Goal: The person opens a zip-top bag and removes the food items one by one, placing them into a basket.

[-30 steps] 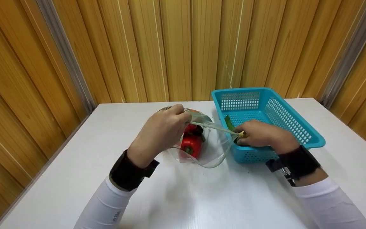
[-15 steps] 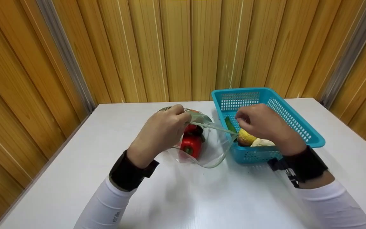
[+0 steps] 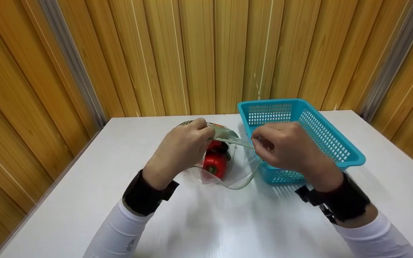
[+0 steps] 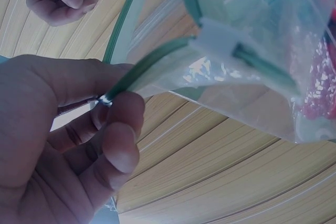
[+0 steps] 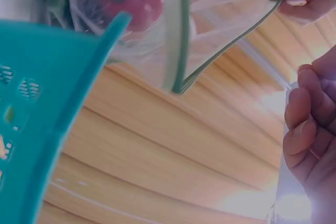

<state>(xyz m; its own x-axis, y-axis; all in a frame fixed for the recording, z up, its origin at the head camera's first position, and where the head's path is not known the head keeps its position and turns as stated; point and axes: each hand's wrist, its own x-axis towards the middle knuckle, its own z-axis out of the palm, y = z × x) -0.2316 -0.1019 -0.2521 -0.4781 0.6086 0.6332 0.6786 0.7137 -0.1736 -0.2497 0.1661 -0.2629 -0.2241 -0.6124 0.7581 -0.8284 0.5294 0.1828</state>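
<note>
Over a white table [image 3: 63, 193] by wood-look panelling [image 3: 213, 53], the left hand [image 3: 177, 154] pinches a zip bag [image 3: 240, 166], the loosely curled right hand [image 3: 287, 148] now nearer.

Looks booth-like (wood-look wall panels [image 3: 199, 53]) w/ white tbl [image 3: 224, 218].

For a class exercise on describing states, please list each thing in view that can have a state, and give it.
Clear bag: mouth open, green-edged rim pinched on one side.
Red pepper: inside the bag, stem on.
Teal basket: upright on the table, contents mostly hidden.
Left hand: pinching the bag's rim.
Right hand: fingers loosely bent, holding nothing, apart from the bag.
</note>
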